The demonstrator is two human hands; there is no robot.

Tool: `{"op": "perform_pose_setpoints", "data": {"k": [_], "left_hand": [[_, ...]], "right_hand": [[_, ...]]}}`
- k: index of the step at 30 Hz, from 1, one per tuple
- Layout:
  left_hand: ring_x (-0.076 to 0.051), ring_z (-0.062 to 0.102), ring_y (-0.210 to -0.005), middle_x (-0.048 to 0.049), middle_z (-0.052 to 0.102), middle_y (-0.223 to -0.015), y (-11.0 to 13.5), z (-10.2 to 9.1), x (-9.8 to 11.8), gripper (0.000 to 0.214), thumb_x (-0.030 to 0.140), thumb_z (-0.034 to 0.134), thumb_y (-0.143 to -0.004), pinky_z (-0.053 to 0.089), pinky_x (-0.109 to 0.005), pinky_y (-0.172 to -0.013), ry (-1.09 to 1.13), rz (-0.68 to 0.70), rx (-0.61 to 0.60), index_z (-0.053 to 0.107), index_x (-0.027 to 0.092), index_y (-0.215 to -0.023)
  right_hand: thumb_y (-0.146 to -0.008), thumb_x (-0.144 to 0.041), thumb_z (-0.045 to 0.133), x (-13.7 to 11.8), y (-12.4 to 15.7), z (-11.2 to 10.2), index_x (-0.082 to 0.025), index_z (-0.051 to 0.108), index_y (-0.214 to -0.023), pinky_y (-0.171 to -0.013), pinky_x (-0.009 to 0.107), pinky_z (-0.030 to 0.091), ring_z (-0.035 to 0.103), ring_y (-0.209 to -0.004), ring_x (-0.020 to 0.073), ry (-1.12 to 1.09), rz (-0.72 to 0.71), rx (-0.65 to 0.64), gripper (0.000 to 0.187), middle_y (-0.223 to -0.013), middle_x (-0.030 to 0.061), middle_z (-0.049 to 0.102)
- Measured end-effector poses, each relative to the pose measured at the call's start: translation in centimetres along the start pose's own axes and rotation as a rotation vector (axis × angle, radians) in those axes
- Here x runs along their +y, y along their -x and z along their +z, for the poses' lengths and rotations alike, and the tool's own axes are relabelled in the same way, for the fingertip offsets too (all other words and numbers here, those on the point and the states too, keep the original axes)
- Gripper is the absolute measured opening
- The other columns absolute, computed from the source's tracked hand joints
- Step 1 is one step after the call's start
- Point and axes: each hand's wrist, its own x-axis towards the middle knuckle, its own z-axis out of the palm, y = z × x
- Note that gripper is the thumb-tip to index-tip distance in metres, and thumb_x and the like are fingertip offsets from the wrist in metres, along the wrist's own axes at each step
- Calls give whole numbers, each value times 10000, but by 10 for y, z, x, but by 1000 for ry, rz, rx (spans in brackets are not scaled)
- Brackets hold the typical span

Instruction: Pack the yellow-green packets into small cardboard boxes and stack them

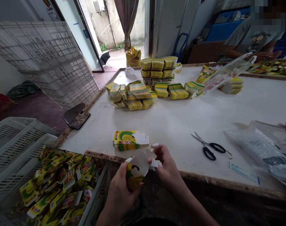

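Left fingers (122, 172) clamped on yellow-and-green printed thin-card carton (134, 182), white flap (150, 154) by right fingers (163, 153); can't tell if those pinch. Probably light, bendy, easily creased; best held by side walls. Similar yellow-green cardboard packaging (126, 140) just beyond fingers.
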Motion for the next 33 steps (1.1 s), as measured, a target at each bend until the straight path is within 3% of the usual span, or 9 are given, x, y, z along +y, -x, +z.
{"op": "perform_pose_setpoints", "data": {"k": [3, 6, 8, 11, 14, 17, 23, 28, 33], "left_hand": [[-246, 701, -829, -125, 688, -992, 2, 4, 2, 638, 411, 665, -779, 595, -341, -678, -1, 72, 74, 381, 163, -1294], [-240, 699, -861, -124, 681, -1017, 4, 11, 8, 599, 397, 666, -785, 593, -331, -716, 33, 97, 153, 402, 173, -1273], [-240, 693, -913, -131, 669, -1055, 4, 15, 10, 583, 399, 655, -803, 590, -327, -751, 51, 101, 175, 404, 174, -1279], [-244, 673, -957, -135, 644, -1066, 2, 16, 8, 623, 410, 656, -819, 580, -330, -780, 8, 142, 201, 385, 158, -1321], [-238, 654, -884, -112, 627, -996, -3, 11, 2, 649, 400, 665, -825, 569, -330, -732, -132, 210, 230, 384, 152, -1354], [-224, 623, -798, -90, 618, -948, -9, 5, -2, 552, 369, 620, -864, 539, -327, -681, -263, 270, 215, 426, 177, -1343], [-212, 587, -794, -70, 619, -932, -13, -1, 3, 428, 232, 560, -899, 471, -324, -711, -371, 354, 175, 464, 205, -1315], [-212, 581, -787, -64, 607, -928, -8, -1, 5, 432, 208, 592, -874, 450, -327, -702, -361, 354, 170, 485, 203, -1293], [-225, 580, -808, -87, 598, -957, -7, 1, 4, 520, 167, 630, -833, 468, -342, -714, -315, 329, 229, 454, 176, -1322]], "right_hand": [[-759, -410, 735, 5, -3, 5, -170, 647, -838, -679, 282, 467, 587, -720, 181, -394, 301, -234, 267, -747, 19, 648], [-664, -465, 805, 19, 1, 20, -153, 683, -794, -653, 254, 459, 584, -642, 147, -717, 610, -272, 360, -669, 12, 657], [-630, -502, 820, 30, 5, 29, -136, 688, -793, -641, 250, 463, 568, -595, 129, -777, 744, -318, 422, -638, 11, 641], [-632, -600, 782, 39, 7, 32, -150, 655, -769, -589, 228, 439, 516, -538, 102, -741, 734, -287, 487, -581, -24, 584], [-604, -656, 764, 33, 4, 20, -167, 594, -695, -520, 209, 373, 467, -510, 94, -602, 600, -230, 525, -539, -45, 550], [-655, -457, 799, 21, -1, 6, -160, 573, -652, -541, 221, 351, 474, -557, 108, -337, 457, -246, 373, -569, -30, 577], [-731, -210, 566, 11, 1, 1, -164, 591, -700, -595, 265, 381, 508, -635, 151, 17, 297, -258, 61, -664, 1, 601], [-608, -139, 597, 11, 1, 4, -161, 610, -638, -603, 242, 360, 481, -634, 130, -176, 415, -198, 39, -630, -22, 589], [-664, -380, 618, 18, 7, 12, -188, 509, -657, -536, 263, 428, 474, -479, 107, -451, 619, -279, 221, -531, -38, 533]]}}
